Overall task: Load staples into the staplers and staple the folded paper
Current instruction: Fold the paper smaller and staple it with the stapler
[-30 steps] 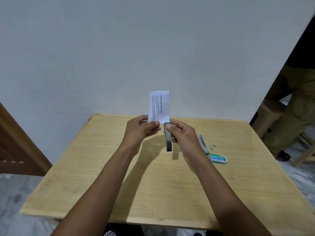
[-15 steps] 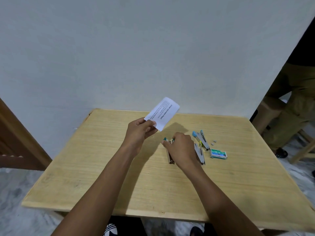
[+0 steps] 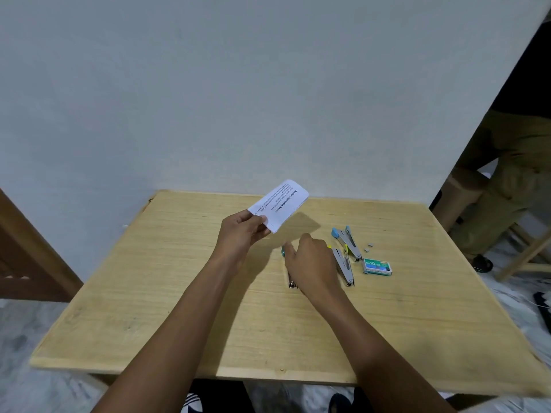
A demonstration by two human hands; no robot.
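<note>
My left hand (image 3: 241, 234) pinches the lower corner of the folded white printed paper (image 3: 281, 204) and holds it tilted above the table's far side. My right hand (image 3: 313, 263) hovers low over a teal-tipped metal stapler (image 3: 291, 282) that lies on the wooden table (image 3: 179, 293). Its fingers are loose and blurred and hide most of the stapler. A yellow-tipped stapler (image 3: 346, 268) and a blue-tipped stapler (image 3: 347, 241) lie just right of that hand.
A green staple box (image 3: 377, 266) lies right of the staplers, with two loose staple pieces (image 3: 370, 245) behind it. Another person (image 3: 512, 174) sits at the right beside a wooden stool (image 3: 524, 257). A white wall backs the table.
The stapler left the paper and came down onto the table under my right hand. My left hand tipped the paper to the right and kept hold of it.
</note>
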